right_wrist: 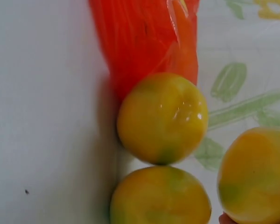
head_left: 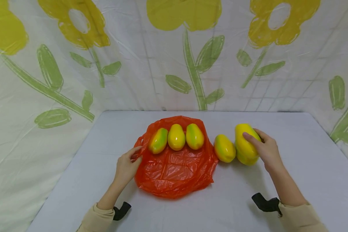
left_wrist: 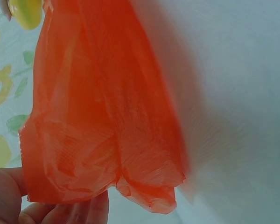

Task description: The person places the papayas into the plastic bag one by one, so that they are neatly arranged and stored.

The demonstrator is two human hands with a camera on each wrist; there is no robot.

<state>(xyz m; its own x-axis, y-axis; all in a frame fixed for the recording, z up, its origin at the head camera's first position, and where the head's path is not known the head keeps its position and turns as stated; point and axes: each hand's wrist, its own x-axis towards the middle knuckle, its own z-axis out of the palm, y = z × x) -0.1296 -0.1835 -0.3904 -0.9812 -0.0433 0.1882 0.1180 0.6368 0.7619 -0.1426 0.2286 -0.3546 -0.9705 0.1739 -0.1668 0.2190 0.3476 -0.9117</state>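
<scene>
An open red plastic bag [head_left: 174, 180] sits in the middle of the table, with three glossy yellow-green papayas [head_left: 176, 137] in a row inside it. My left hand [head_left: 127, 166] pinches the bag's left rim; in the left wrist view its fingers [left_wrist: 91, 207] lie behind the red film. On the right, my right hand [head_left: 266, 149] grips a papaya [head_left: 246, 140] from its right side, thumb over the front. That fruit is raised above another papaya [head_left: 247, 159] on the table. A further papaya [head_left: 224, 149] lies between that one and the bag's right edge.
A white cloth covers the table [head_left: 104, 145]. Behind it hangs a pale curtain [head_left: 133, 80] printed with yellow flowers and green leaves. Black wrist mounts [head_left: 266, 203] stick out by both beige sleeves [head_left: 301, 217].
</scene>
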